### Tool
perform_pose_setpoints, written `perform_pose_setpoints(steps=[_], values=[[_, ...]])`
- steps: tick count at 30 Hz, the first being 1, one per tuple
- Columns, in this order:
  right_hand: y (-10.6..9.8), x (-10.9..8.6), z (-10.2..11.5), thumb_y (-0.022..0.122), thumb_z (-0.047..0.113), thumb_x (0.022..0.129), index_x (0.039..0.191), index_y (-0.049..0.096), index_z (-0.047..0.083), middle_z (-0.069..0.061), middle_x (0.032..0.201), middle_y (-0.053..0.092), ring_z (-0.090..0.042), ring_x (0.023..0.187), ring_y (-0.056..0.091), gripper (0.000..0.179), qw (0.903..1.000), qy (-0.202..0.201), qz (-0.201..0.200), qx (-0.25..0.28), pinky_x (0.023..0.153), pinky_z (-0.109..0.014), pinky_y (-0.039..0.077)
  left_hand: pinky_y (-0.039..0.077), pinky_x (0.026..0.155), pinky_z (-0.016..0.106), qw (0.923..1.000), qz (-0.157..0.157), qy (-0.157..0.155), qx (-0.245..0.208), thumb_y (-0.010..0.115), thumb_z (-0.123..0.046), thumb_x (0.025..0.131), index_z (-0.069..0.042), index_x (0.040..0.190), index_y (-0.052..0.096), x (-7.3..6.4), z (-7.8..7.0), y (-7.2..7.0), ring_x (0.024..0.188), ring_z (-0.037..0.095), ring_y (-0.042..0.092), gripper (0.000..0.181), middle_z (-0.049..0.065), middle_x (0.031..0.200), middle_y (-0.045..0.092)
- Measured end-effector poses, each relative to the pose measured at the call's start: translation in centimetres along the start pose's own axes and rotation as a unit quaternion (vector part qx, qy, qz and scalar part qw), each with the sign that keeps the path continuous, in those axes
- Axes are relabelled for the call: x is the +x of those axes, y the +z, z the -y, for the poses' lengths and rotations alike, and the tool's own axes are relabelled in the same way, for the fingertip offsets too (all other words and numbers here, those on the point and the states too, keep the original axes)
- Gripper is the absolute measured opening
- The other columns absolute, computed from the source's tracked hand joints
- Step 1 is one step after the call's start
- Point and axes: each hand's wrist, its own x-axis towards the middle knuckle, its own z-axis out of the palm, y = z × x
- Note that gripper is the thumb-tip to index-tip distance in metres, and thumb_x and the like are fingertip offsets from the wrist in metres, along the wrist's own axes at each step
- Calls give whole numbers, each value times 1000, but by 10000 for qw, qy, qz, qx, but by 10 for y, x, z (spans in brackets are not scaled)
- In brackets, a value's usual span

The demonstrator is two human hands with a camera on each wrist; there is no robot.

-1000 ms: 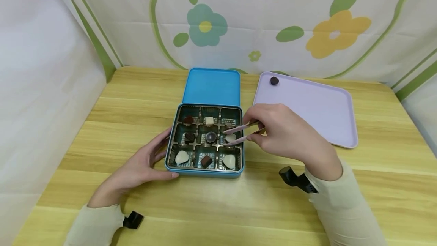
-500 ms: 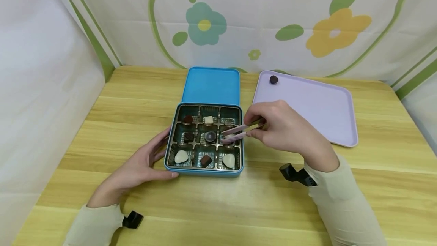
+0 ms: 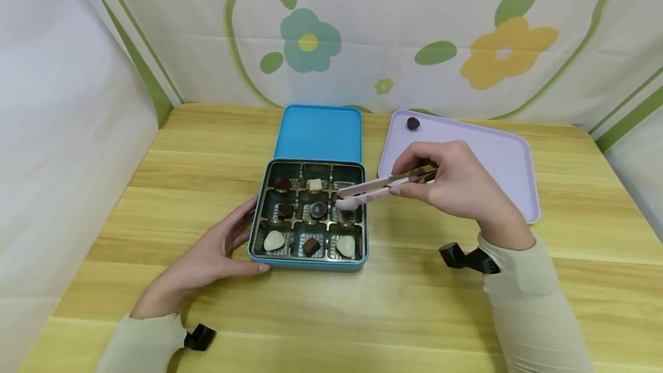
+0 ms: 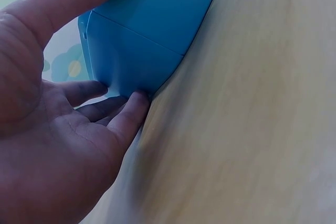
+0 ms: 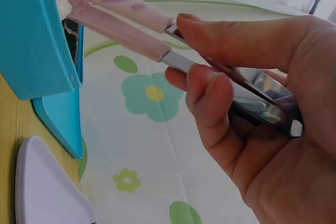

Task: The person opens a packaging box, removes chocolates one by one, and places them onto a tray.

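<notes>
My right hand [image 3: 456, 177] holds pink-tipped metal tongs [image 3: 391, 183] with thumb and fingers. Their tips grip a white chocolate [image 5: 64, 8] above the right middle compartment of a blue tin [image 3: 311, 265]. That tin has a nine-compartment insert with other chocolates, among them a white one [image 3: 345, 246] at front right, a brown cube [image 3: 311, 247] and a dark dome-shaped one [image 3: 318, 209]. My left hand [image 3: 209, 258] steadies the tin's front left corner, thumb along the front and fingertips [image 4: 137, 100] touching the left side.
Behind the tin lies its blue lid [image 3: 318, 133]. A lilac tray [image 3: 481, 140] stands at the back right, with one dark round chocolate [image 3: 412, 123] near its back left corner. A printed cloth [image 3: 362, 33] hangs behind the wooden table [image 3: 331, 321].
The tongs have closed on the white chocolate and lifted it from its compartment. My right hand has moved up and to the right. The left hand stays at the tin.
</notes>
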Motion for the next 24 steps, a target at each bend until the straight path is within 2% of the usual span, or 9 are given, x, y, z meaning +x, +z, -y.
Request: perform_pose_setpoints(steps=[7,13,17,20,24], values=[[-7,-6,-11,94,7,81,90,79,15,2,79,73,-15,67,63,20,9970,425,-388,519,61,-21,53,37,115,6,10000,-33,-23,13,93,-9,84,-23,175,15,-2,1,-2,162,45,26,121,14,181,17],[-16,-8,-25,91,-1,82,94,75,2,3,79,73,-13,63,63,20,9861,835,-804,1192,58,-21,55,37,115,6,10000,-34,-70,-12,93,-8,83,-26,175,14,-2,1,-3,162,43,29,122,11,181,17],[-22,-9,-38,89,-3,83,96,73,-1,3,78,75,-14,63,65,21,9729,1299,-1093,1569,58,-22,57,38,114,7,10000,-17,-94,-21,93,-9,83,-26,174,14,-1,2,-3,160,43,32,122,11,181,16],[-27,-10,-51,90,1,85,96,73,2,6,79,76,-14,64,66,20,9619,1645,-1332,1730,60,-22,57,38,114,7,10000,-2,-85,11,93,-9,84,-26,174,14,-1,2,-2,159,44,33,121,11,181,16],[-31,-11,-72,89,0,86,93,74,4,7,78,77,-12,63,64,17,9448,1828,-1648,2164,60,-21,54,37,114,6,10000,4,-96,19,93,-10,84,-25,175,13,-1,2,-2,160,45,32,122,12,181,15]])
